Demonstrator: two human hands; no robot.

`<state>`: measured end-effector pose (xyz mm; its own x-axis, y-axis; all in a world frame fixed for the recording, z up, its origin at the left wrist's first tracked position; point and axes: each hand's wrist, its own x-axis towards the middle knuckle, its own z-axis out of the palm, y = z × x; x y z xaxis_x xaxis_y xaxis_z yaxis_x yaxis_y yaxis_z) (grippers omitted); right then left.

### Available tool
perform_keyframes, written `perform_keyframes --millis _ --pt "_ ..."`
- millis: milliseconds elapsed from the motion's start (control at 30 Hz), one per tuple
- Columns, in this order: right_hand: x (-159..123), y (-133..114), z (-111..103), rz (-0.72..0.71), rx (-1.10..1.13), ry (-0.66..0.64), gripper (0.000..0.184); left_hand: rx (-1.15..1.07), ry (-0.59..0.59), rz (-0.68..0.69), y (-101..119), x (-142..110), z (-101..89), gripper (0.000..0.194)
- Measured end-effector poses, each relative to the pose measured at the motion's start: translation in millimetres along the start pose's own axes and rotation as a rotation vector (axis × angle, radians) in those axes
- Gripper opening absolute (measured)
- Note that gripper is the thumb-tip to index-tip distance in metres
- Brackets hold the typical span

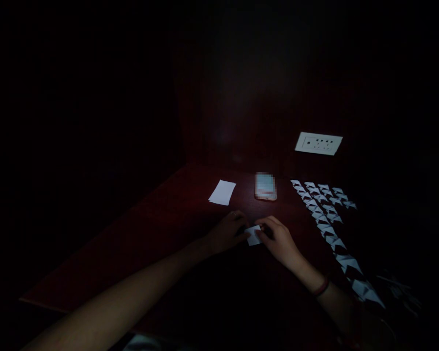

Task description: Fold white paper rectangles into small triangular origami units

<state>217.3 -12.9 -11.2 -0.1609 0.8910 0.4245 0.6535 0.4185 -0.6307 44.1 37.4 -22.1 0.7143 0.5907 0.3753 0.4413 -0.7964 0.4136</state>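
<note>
A small piece of white paper point(253, 236) is held low over the dark red table, between my two hands. My left hand point(228, 231) has its fingers closed at the paper's left edge, with a ring on one finger. From the other side my right hand point(278, 239) pinches the paper's right edge between thumb and fingers. Beyond my hands lies a stack of white paper sheets point(222, 192). To its right is a phone point(265, 186), its screen lit and blurred out.
Rows of small folded white papers point(324, 224) run along the table's right side. A white wall socket point(318, 143) sits above the table at the back right. The dark red table point(142, 229) has its front left edge visible. Most of the room is too dark to make out.
</note>
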Motion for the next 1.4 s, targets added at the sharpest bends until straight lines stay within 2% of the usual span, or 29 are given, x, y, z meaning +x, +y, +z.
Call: perform_keyframes --millis 700,1100,1400 --pt "0.3 3.6 1.4 0.0 -0.001 -0.021 0.019 -0.004 -0.009 0.019 -1.9 -0.4 0.6 0.019" --pt "0.3 2.3 1.5 0.014 0.003 -0.018 0.021 -0.007 -0.033 -0.001 5.4 -0.3 -5.4 0.019" --pt "-0.8 3.1 0.9 0.005 0.0 -0.016 0.021 0.012 -0.029 0.01 2.1 -0.6 -1.5 0.018"
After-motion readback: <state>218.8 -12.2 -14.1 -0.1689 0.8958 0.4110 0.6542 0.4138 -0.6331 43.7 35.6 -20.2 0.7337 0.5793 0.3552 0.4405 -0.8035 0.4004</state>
